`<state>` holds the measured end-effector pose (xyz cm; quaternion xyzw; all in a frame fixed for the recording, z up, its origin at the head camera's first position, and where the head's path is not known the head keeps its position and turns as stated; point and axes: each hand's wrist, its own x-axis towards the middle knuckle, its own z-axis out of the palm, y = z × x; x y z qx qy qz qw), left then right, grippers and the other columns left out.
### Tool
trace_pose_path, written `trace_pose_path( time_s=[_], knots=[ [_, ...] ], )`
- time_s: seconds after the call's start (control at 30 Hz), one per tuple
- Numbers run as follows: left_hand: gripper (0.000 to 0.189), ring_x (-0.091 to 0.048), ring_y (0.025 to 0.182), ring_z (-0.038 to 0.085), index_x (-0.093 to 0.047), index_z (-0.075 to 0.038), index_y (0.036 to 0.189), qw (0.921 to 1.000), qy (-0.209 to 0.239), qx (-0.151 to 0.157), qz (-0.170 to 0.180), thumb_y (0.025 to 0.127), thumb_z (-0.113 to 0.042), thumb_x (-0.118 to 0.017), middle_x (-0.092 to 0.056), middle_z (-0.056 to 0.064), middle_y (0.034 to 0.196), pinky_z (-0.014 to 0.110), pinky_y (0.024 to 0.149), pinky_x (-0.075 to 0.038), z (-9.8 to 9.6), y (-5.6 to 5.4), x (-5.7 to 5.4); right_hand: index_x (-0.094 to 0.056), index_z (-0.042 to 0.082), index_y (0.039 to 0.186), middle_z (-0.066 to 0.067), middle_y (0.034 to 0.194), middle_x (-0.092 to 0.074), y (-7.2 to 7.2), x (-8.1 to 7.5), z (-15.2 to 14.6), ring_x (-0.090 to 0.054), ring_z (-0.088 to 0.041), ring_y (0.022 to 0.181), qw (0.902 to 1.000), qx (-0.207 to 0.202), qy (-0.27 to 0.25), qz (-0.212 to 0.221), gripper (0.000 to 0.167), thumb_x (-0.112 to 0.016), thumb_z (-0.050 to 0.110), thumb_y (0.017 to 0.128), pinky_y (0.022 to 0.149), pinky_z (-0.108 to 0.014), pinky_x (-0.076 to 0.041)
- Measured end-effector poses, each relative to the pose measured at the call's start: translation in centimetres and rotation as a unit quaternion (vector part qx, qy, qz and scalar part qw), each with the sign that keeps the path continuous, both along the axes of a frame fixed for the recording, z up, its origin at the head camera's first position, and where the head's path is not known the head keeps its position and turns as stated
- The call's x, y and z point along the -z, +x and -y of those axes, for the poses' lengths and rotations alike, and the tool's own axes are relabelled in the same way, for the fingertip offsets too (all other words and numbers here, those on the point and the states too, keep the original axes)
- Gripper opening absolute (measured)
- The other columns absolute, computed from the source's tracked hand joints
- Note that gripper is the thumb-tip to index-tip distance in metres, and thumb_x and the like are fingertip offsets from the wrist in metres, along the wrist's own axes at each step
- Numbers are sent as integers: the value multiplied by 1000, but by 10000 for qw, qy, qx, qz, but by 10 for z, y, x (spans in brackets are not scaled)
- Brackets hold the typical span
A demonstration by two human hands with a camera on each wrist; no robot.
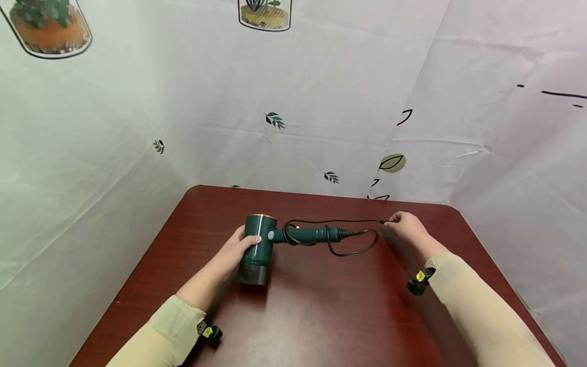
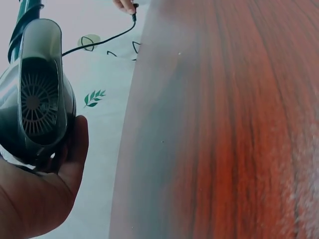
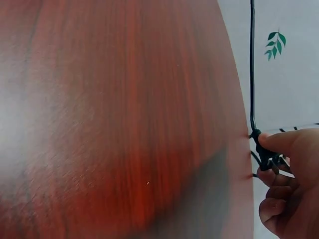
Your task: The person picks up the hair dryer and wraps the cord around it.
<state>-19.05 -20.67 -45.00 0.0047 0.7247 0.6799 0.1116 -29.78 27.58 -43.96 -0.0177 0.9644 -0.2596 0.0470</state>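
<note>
hairdryer (image 1: 262, 248) over reddish table (image 1: 330, 306), leaf-print sheeting (image 1: 302, 86)

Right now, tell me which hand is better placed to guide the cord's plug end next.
Right, most likely. The right hand's grip pinches the plug at the end of the cord, out beyond the handle, while the left hand's grip is occupied holding the hair dryer.
</note>
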Motion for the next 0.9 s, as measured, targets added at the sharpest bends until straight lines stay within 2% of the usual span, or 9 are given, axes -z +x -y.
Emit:
trace_pose_path(
  time_s=[0.17,0.33,0.53,0.7,0.9],
  knots=[
    [69,-57,106,28,-23,-8,152,9996,-54,-284,-37,98,-36,-56,-48,22,133,37,89,-46,2,-3,1,-63,2,106,-15,103,-63,8,3,-7,-57,-28,92,10000,18,15,65,29,-63,29,97,76,-41,-47],
    [68,-57,108,28,-22,-9,152,9984,16,-561,70,98,-36,-54,-48,21,133,37,91,-45,4,-5,1,-62,1,106,-14,102,-62,15,8,-21,-56,-28,91,9998,51,-64,175,28,-63,28,97,76,-40,-47],
    [67,-58,105,25,-21,-8,153,9982,175,-570,104,99,-35,-52,-48,22,133,36,91,-45,4,-5,0,-63,-1,102,-14,96,-63,20,15,-35,-55,-27,85,9997,38,-72,219,26,-62,25,97,72,-38,-46],
    [66,-60,101,22,-23,-8,152,9975,343,-606,143,99,-35,-52,-52,21,130,34,89,-46,0,-6,2,-65,0,101,-11,91,-63,23,22,-33,-54,-24,80,9997,-98,117,174,26,-65,26,96,69,-38,-45],
    [62,-62,96,20,-30,-5,147,9935,613,-913,289,98,-35,-52,-55,20,124,34,85,-49,-6,-8,3,-64,3,98,-7,85,-60,27,25,-21,-52,-21,72,9989,-373,266,90,22,-65,25,96,64,-36,-43]
  ],
)
